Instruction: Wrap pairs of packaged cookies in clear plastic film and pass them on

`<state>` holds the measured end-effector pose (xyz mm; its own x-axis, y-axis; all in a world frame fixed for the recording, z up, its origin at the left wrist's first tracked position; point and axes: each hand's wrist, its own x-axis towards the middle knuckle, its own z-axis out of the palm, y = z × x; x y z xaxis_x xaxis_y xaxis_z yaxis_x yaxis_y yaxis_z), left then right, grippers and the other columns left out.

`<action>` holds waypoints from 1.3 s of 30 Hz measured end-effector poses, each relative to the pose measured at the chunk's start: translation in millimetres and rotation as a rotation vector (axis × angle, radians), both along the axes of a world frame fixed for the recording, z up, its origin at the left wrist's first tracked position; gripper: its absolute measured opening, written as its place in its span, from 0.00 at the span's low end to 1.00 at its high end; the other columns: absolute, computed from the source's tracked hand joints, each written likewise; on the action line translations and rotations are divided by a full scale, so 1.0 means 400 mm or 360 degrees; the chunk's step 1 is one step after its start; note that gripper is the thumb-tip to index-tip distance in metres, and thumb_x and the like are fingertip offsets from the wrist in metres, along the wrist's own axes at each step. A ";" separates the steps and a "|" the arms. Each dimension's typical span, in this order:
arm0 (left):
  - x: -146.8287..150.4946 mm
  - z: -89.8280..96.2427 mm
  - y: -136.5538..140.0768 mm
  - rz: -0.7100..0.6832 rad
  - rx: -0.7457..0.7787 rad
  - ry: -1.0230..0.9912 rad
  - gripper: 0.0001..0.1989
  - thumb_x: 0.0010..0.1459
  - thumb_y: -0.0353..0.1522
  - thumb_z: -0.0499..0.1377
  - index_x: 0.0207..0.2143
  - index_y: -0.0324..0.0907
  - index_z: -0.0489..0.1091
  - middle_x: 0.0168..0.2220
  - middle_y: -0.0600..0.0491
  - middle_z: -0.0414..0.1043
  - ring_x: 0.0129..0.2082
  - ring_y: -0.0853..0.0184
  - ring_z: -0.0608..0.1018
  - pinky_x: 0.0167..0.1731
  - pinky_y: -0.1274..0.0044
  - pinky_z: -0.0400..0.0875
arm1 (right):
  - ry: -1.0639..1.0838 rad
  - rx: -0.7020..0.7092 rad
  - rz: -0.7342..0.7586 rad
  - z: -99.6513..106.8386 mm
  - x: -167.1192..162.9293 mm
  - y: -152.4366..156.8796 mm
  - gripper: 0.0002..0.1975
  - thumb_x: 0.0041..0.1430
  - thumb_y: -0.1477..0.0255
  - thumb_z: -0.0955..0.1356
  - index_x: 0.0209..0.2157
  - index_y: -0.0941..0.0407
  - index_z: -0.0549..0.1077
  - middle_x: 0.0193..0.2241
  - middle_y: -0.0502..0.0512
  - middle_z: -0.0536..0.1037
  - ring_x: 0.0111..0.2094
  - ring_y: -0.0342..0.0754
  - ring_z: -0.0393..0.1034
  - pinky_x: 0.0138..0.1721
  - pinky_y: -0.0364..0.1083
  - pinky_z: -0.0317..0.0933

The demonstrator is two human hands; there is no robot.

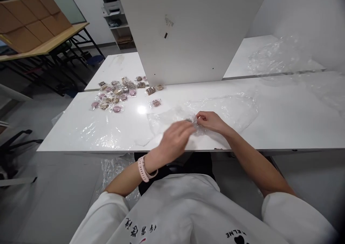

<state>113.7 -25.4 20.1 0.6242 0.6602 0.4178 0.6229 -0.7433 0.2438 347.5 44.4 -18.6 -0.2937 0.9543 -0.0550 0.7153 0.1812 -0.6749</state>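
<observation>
Crumpled clear plastic film (172, 114) lies on the white table in front of me, bunched up between my two hands. My right hand (211, 122) is closed in a pinch on the gathered plastic. From the left, my left hand (176, 138) reaches over the same bunch, fingers together and bent down onto it. Its fingertips are slightly blurred and its thumb is hidden. A pink watch band (142, 169) circles my left wrist. Something small and greyish shows at the left fingertips, too covered to name. Closest to the film is one wrapped pinkish round piece (155, 102).
Several small wrapped round pieces (115, 93) are heaped at the table's left back. A tall white panel (188, 32) stands behind my hands. More clear plastic (280, 57) lies at the back right, and some hangs below the table (54, 138). Cardboard boxes (29, 21) stand on another table.
</observation>
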 end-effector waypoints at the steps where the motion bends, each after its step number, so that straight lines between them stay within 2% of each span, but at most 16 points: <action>1: 0.017 -0.024 0.003 -0.0143 -0.0049 0.0076 0.20 0.65 0.24 0.50 0.58 0.43 0.64 0.62 0.45 0.69 0.65 0.58 0.68 0.62 0.59 0.65 | -0.0042 0.0004 -0.0008 -0.006 -0.004 0.006 0.09 0.57 0.65 0.65 0.32 0.53 0.76 0.23 0.48 0.76 0.24 0.45 0.68 0.25 0.43 0.54; 4: 0.040 -0.088 0.049 -0.0238 -0.0246 0.0284 0.26 0.64 0.25 0.53 0.64 0.38 0.58 0.68 0.40 0.59 0.69 0.53 0.61 0.65 0.56 0.59 | -0.0156 0.0086 -0.0080 -0.013 -0.011 -0.001 0.09 0.57 0.66 0.66 0.35 0.53 0.77 0.28 0.50 0.79 0.28 0.46 0.71 0.28 0.44 0.58; 7: 0.029 -0.119 0.116 -0.0133 -0.0441 0.0272 0.26 0.65 0.27 0.54 0.65 0.41 0.57 0.66 0.42 0.63 0.65 0.54 0.67 0.61 0.57 0.64 | -0.0265 0.0482 -0.0245 -0.013 -0.014 -0.042 0.12 0.64 0.66 0.64 0.44 0.53 0.77 0.41 0.56 0.80 0.40 0.52 0.74 0.38 0.49 0.64; 9: 0.020 -0.124 0.145 -0.0070 -0.0520 0.0195 0.22 0.65 0.28 0.55 0.61 0.43 0.61 0.60 0.45 0.70 0.60 0.56 0.71 0.57 0.60 0.67 | -0.0306 0.0742 -0.0144 -0.019 -0.014 -0.079 0.16 0.69 0.64 0.61 0.48 0.54 0.76 0.47 0.60 0.79 0.48 0.55 0.72 0.46 0.52 0.64; 11: 0.014 -0.123 0.157 -0.0003 -0.0587 0.0123 0.18 0.65 0.28 0.55 0.57 0.43 0.65 0.53 0.46 0.75 0.55 0.57 0.74 0.53 0.63 0.70 | -0.0316 0.0810 0.0095 -0.033 -0.010 -0.114 0.19 0.70 0.61 0.60 0.53 0.53 0.74 0.52 0.60 0.78 0.54 0.56 0.70 0.52 0.54 0.63; 13: 0.012 -0.119 0.156 0.0058 -0.0641 0.0059 0.14 0.66 0.31 0.55 0.53 0.43 0.67 0.49 0.46 0.76 0.51 0.58 0.76 0.49 0.65 0.72 | -0.0307 0.0781 0.0206 -0.052 -0.002 -0.137 0.21 0.71 0.59 0.59 0.56 0.52 0.72 0.55 0.59 0.76 0.55 0.56 0.70 0.52 0.54 0.63; 15: 0.010 -0.112 0.152 0.0087 -0.0685 0.0005 0.11 0.68 0.34 0.54 0.50 0.43 0.68 0.45 0.47 0.77 0.45 0.60 0.77 0.43 0.68 0.73 | -0.0297 0.0742 0.0121 -0.067 0.009 -0.145 0.22 0.72 0.61 0.56 0.55 0.53 0.73 0.52 0.60 0.78 0.52 0.55 0.72 0.50 0.53 0.63; 19: 0.011 -0.098 0.160 0.0194 -0.0812 -0.0046 0.11 0.69 0.40 0.54 0.42 0.43 0.69 0.32 0.52 0.75 0.31 0.64 0.76 0.30 0.74 0.67 | -0.0208 0.0357 -0.0072 -0.064 0.023 -0.121 0.22 0.71 0.58 0.56 0.47 0.52 0.76 0.32 0.55 0.82 0.35 0.53 0.76 0.37 0.49 0.65; 21: 0.019 -0.093 0.168 0.0324 -0.0809 0.0026 0.12 0.67 0.42 0.58 0.41 0.42 0.68 0.30 0.53 0.75 0.30 0.64 0.76 0.28 0.75 0.64 | -0.0238 0.0146 -0.0139 -0.052 0.016 -0.104 0.19 0.69 0.56 0.59 0.46 0.50 0.76 0.27 0.51 0.80 0.31 0.53 0.75 0.32 0.48 0.63; 23: 0.028 -0.093 0.168 0.0464 -0.0646 0.0132 0.11 0.65 0.40 0.60 0.42 0.42 0.68 0.36 0.49 0.76 0.35 0.61 0.77 0.29 0.74 0.65 | -0.0365 0.0218 -0.0263 -0.041 0.000 -0.097 0.17 0.67 0.58 0.62 0.48 0.51 0.75 0.31 0.54 0.81 0.34 0.55 0.75 0.33 0.49 0.63; 25: 0.032 -0.097 0.152 0.0514 -0.0386 0.0200 0.09 0.65 0.36 0.61 0.44 0.41 0.68 0.45 0.45 0.75 0.43 0.58 0.76 0.35 0.71 0.67 | -0.0463 0.0539 -0.0318 -0.038 -0.015 -0.104 0.16 0.68 0.62 0.62 0.48 0.54 0.75 0.42 0.60 0.81 0.43 0.58 0.74 0.39 0.52 0.64; 27: 0.025 -0.107 0.124 0.0349 -0.0222 0.0219 0.09 0.64 0.35 0.62 0.44 0.41 0.68 0.49 0.44 0.74 0.47 0.56 0.74 0.42 0.68 0.68 | -0.0444 0.0815 -0.0152 -0.043 -0.022 -0.124 0.16 0.70 0.64 0.60 0.48 0.54 0.76 0.50 0.61 0.79 0.50 0.58 0.71 0.49 0.55 0.62; 29: 0.009 -0.120 0.098 0.0096 -0.0224 0.0219 0.14 0.62 0.38 0.63 0.46 0.41 0.68 0.51 0.44 0.73 0.50 0.56 0.73 0.47 0.66 0.68 | -0.0394 0.0893 0.0092 -0.055 -0.018 -0.146 0.17 0.70 0.61 0.60 0.50 0.53 0.75 0.52 0.59 0.78 0.53 0.57 0.70 0.54 0.55 0.59; 32: -0.013 -0.127 0.098 0.0002 -0.0355 0.0206 0.13 0.64 0.36 0.61 0.49 0.42 0.68 0.52 0.45 0.74 0.51 0.56 0.74 0.47 0.66 0.68 | -0.0365 0.0817 0.0209 -0.074 -0.009 -0.155 0.22 0.70 0.56 0.60 0.54 0.53 0.73 0.52 0.60 0.78 0.51 0.56 0.70 0.52 0.54 0.60; 36: -0.012 -0.099 0.169 0.0259 -0.0711 0.0120 0.12 0.70 0.38 0.53 0.47 0.42 0.70 0.38 0.49 0.78 0.36 0.61 0.77 0.35 0.71 0.69 | -0.0300 0.0594 -0.0132 -0.081 -0.015 -0.098 0.26 0.71 0.54 0.55 0.45 0.54 0.77 0.37 0.59 0.81 0.39 0.54 0.74 0.39 0.50 0.62; 39: -0.007 -0.078 0.197 0.0579 -0.0488 0.0023 0.11 0.69 0.35 0.54 0.49 0.42 0.70 0.41 0.46 0.78 0.42 0.57 0.77 0.41 0.67 0.70 | -0.0110 0.0335 -0.0394 -0.071 -0.022 -0.040 0.24 0.69 0.53 0.58 0.40 0.53 0.78 0.29 0.54 0.80 0.30 0.51 0.73 0.32 0.46 0.59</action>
<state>111.1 53.3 -11.0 0.3340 0.9285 0.1625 0.8343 -0.3714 0.4075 338.5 28.5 -47.1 -0.0536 0.9888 0.1393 0.7978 0.1263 -0.5895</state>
